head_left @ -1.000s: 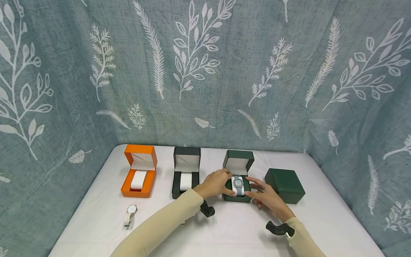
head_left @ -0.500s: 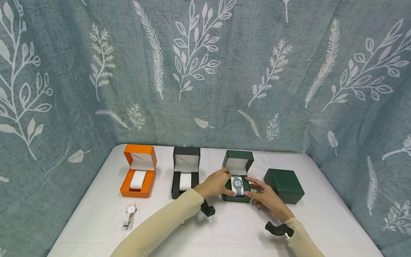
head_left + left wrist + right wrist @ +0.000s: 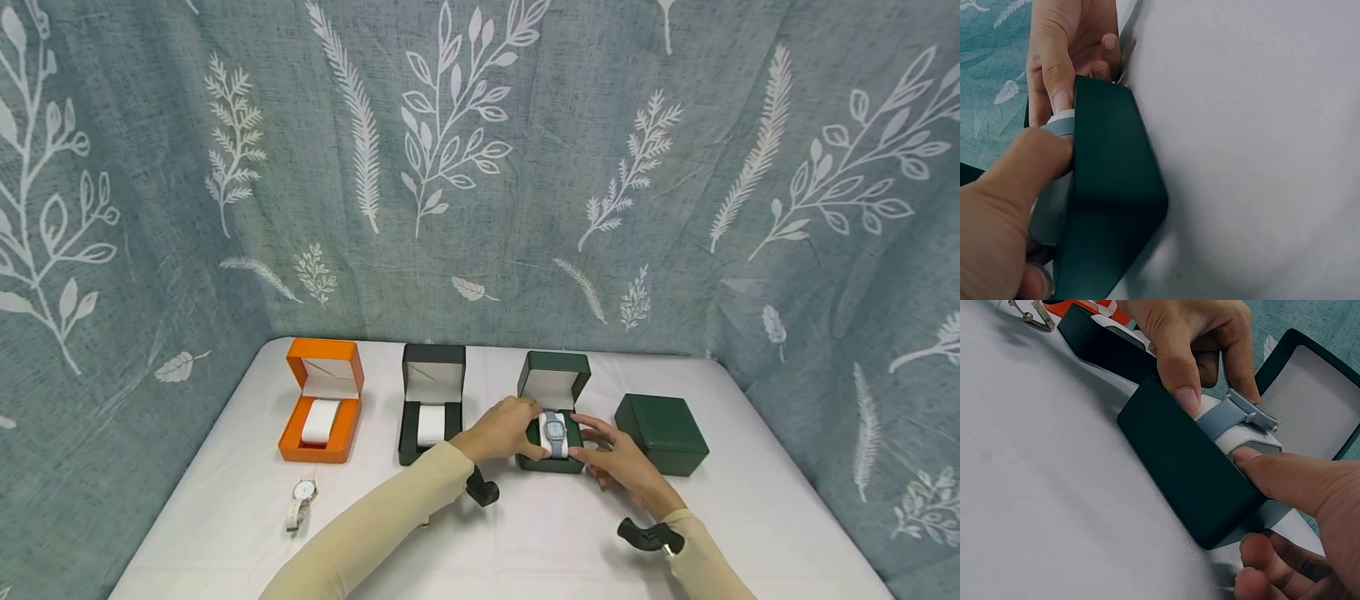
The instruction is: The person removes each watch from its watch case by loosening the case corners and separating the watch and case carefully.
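Grey-strapped watch (image 3: pixel 555 429) on white cushion (image 3: pixel 1241 435) in open green box (image 3: pixel 1185 469), dial up, strap's long axis running lid to front wall, left hand (image 3: pixel 506 429) pinching cushion's left end, thumb against finger, right hand (image 3: pixel 626 462) likewise at right end.

On counter (image 3: pixel 540 567), in a row from left to right: first box (image 3: pixel 313 455), second box (image 3: pixel 407 433), third box (image 3: pixel 551 467), fourth box (image 3: pixel 662 433). In first box: first cushion (image 3: pixel 321 421). In second box: second cushion (image 3: pixel 431 425). In third box: third cushion (image 3: pixel 1244 435) with strapped watch (image 3: pixel 555 430) on top, between left hand (image 3: pixel 506 427) and right hand (image 3: pixel 622 462). Before first box, apart: loose watch (image 3: pixel 302 500). Behind all, and along left and right sides: hanging cloth (image 3: pixel 540 300).
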The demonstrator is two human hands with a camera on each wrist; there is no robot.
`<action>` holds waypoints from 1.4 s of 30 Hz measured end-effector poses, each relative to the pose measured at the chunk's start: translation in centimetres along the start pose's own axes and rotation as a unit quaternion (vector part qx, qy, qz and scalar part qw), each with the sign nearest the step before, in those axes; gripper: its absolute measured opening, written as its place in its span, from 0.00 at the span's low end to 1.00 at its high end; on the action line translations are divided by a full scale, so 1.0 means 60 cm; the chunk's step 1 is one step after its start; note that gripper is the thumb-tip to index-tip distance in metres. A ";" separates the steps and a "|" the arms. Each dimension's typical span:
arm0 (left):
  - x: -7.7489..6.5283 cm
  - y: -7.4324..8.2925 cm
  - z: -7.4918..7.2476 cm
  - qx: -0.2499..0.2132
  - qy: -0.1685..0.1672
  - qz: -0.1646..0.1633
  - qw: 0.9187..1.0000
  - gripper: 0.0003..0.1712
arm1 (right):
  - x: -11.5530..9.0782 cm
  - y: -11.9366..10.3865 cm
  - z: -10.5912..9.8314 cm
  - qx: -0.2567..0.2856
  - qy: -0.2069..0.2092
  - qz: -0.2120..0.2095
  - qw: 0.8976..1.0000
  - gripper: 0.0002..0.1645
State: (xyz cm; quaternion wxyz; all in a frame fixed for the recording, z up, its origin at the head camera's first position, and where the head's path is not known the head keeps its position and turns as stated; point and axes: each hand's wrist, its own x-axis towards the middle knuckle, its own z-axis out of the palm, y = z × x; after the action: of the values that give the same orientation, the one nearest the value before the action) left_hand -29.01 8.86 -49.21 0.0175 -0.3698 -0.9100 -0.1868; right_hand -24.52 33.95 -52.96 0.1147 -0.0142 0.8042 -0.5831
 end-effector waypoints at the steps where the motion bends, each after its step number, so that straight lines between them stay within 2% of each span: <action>1: 0.001 0.000 0.001 -0.001 0.000 0.003 1.000 0.39 | 0.000 0.000 0.000 0.000 0.001 -0.001 1.000 0.44; 8: 0.001 0.000 0.003 -0.041 0.008 0.027 0.999 0.33 | -0.003 0.000 -0.001 0.008 -0.002 0.000 1.000 0.45; 12: 0.003 0.000 0.004 -0.063 0.011 0.022 0.998 0.35 | -0.002 0.000 -0.003 0.011 -0.002 -0.002 1.000 0.45; 16: 0.002 0.004 0.005 -0.044 0.006 0.001 0.999 0.36 | -0.003 0.002 -0.004 0.006 -0.002 -0.002 1.000 0.44; 21: 0.002 0.016 -0.003 0.016 -0.001 -0.011 1.000 0.36 | -0.005 0.002 -0.005 0.008 -0.006 -0.010 1.000 0.45; 24: 0.001 0.022 -0.004 0.033 -0.011 -0.018 0.999 0.35 | -0.008 0.003 -0.004 0.011 -0.007 -0.008 1.000 0.45; 34: 0.001 0.027 0.003 0.022 -0.015 -0.020 0.999 0.26 | -0.013 0.011 0.000 0.024 -0.010 -0.003 1.000 0.45; 42: -0.002 0.029 0.006 0.001 -0.009 -0.010 1.000 0.30 | -0.015 0.013 0.004 0.027 -0.001 0.002 1.000 0.45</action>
State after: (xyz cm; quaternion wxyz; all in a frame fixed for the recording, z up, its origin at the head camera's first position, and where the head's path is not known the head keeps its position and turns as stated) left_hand -27.69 10.05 -49.00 0.0079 -0.3619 -0.9140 -0.1833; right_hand -23.51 34.13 -53.60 0.1171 -0.0100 0.7882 -0.6042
